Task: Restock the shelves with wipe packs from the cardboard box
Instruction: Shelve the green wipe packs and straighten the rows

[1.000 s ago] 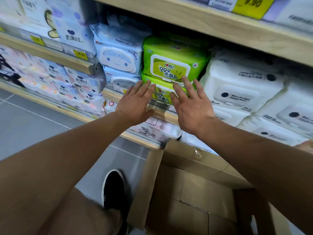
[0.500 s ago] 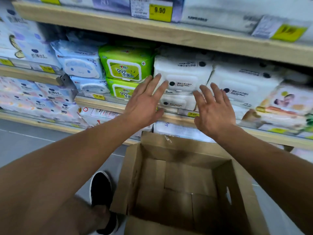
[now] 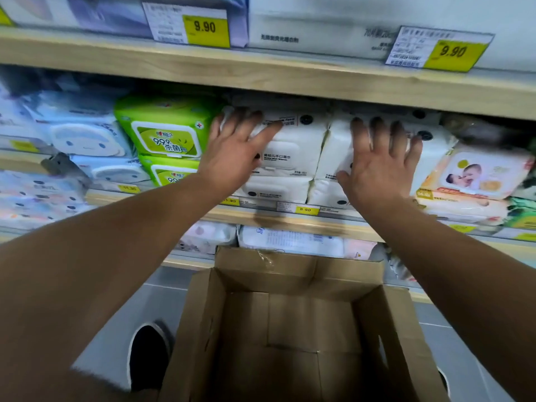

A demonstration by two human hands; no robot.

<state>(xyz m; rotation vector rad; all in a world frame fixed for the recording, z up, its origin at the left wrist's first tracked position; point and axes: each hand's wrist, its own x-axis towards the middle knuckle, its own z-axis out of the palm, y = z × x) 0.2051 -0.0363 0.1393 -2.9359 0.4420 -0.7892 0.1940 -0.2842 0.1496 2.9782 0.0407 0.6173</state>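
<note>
Soft, pillowy white wipe packs (image 3: 293,149), glossy film with rounded flip lids and small black dots, are sitting stacked two high along the front edge of the pale wooden shelf (image 3: 290,220). The left hand (image 3: 232,155) is lying flat with fingers spread on the left stack, and the right hand (image 3: 380,163) is pressing open-palmed against the neighbouring one. Below, the creased brown cardboard box (image 3: 290,274) is standing open on the floor, showing only its bare bottom. Shiny green packs (image 3: 165,132) are sitting to the left.

White wipe packs (image 3: 293,152) beside lime-green packs (image 3: 165,132), yellow price tags (image 3: 206,31), plain brown cardboard box (image 3: 290,323).
</note>
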